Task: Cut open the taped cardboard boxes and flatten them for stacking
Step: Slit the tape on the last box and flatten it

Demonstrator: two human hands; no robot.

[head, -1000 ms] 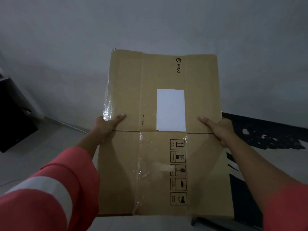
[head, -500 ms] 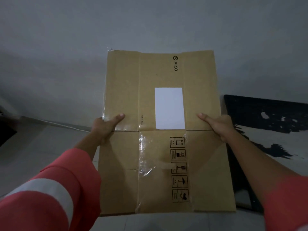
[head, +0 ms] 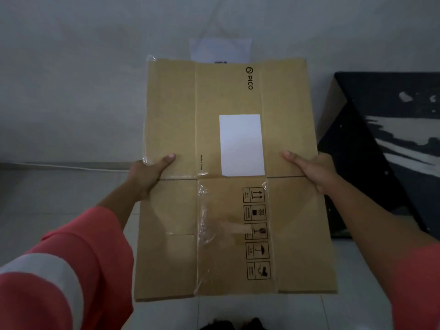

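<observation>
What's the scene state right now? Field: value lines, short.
box: flattened cardboard box, held up flat, facing the camera
left hand: left hand grips the left edge, thumb on the front face
right hand: right hand grips the right edge, thumb on the front face
tape: clear tape wrinkled along the lower centre seam
markings: white label mid-panel; PICO logo above it; handling symbols below
background: dark panel at right; grey wall
</observation>
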